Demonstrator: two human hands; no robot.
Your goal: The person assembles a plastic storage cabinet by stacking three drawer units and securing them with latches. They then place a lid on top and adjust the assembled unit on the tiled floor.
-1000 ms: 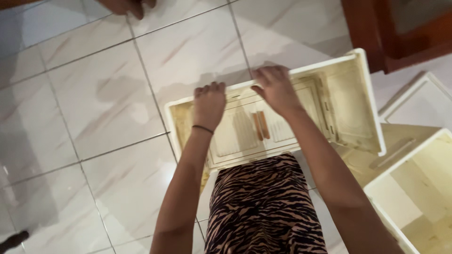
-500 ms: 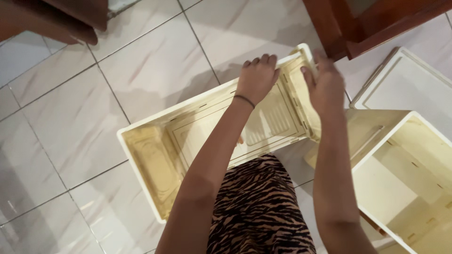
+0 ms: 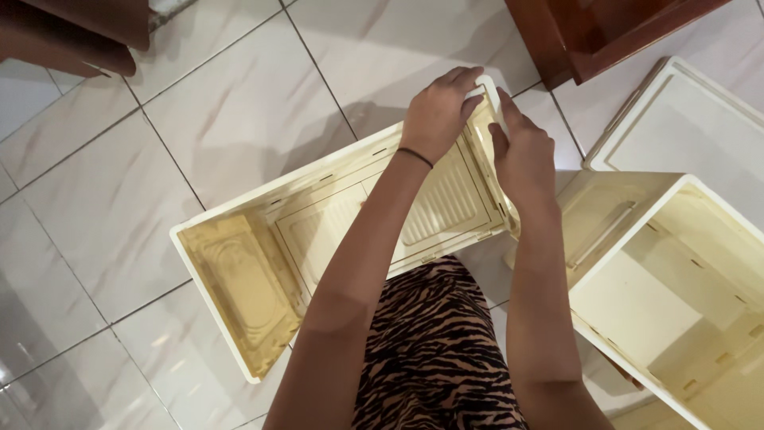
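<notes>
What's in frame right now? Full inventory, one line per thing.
folding crate: 1, cream plastic, on the floor at centre, end panels hinged open
second crate: 1, cream, lower right, open side up
flat panel: 1, white, upper right on the floor
wooden furniture: 1 piece, reddish brown, top right
dark wooden piece: 1, brown, top left corner
tiled floor: white glossy marble-look tiles
striped garment: 1, tan and black, bottom centre
wristband: 1, black, left wrist
left hand: on the crate's far right corner
right hand: gripping the right end panel
</notes>
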